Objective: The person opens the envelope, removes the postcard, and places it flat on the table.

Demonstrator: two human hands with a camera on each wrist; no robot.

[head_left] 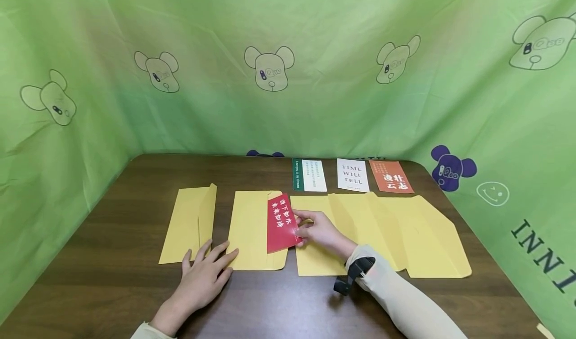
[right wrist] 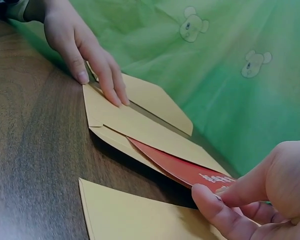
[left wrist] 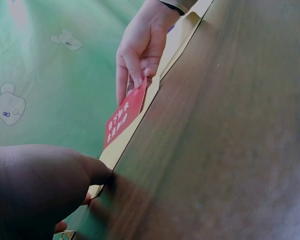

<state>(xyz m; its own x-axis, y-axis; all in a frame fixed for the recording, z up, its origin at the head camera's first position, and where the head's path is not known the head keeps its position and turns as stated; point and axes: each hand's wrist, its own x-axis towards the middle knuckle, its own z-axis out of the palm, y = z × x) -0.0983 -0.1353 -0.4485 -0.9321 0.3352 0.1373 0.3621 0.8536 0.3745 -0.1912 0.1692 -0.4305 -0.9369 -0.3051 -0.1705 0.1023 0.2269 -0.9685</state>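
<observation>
My right hand point(head_left: 326, 233) pinches a red card point(head_left: 282, 224) with white Chinese characters by its right edge. The card's left end slips under the opening edge of a yellow envelope point(head_left: 249, 234), as the right wrist view shows with the red card point(right wrist: 182, 167) lying in the envelope's mouth. My left hand point(head_left: 203, 280) has its fingers spread, with fingertips resting on the left edge of that envelope. In the left wrist view, the thumb side of the left hand point(left wrist: 45, 187) hides part of the envelope.
Another yellow envelope point(head_left: 184, 224) lies to the left. Several overlapping yellow envelopes point(head_left: 432, 239) lie under and beyond my right wrist. A green-and-white card point(head_left: 312, 176), a white card point(head_left: 353, 171) and an orange card point(head_left: 390, 176) lie along the back of the brown table point(head_left: 108, 259). Green cloth point(head_left: 270, 124) hangs behind.
</observation>
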